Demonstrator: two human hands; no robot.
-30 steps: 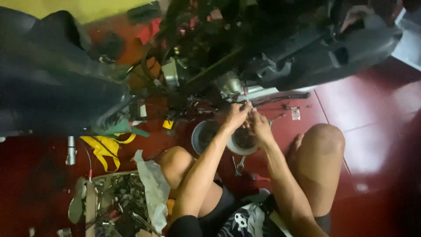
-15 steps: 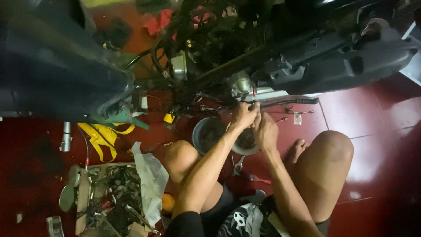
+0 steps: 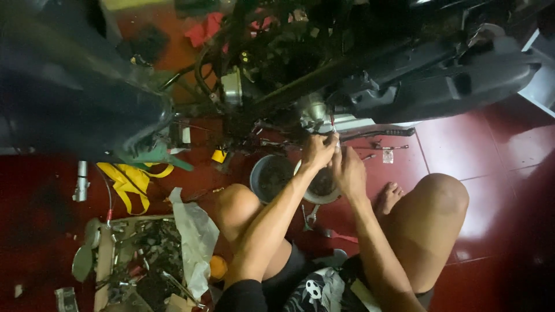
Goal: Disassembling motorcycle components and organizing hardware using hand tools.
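I sit on a red tiled floor under a stripped motorcycle. My left hand and my right hand meet just below its engine. Both pinch a thin rod with a red upper end, which stands upright between the fingertips. What the rod's top touches is blurred. Directly beneath my hands are a dark round bowl and a lighter bowl with small parts inside. My bent knees flank the bowls.
A wrench lies on the tiles between my legs. At the lower left is an open box of tools with a plastic bag beside it. A yellow strap and a metal cylinder lie at the left. Small parts rest right of the engine.
My hands stayed together at the engine and closed tighter on the rod. The view shifted, so the tool box shows more at the lower left.
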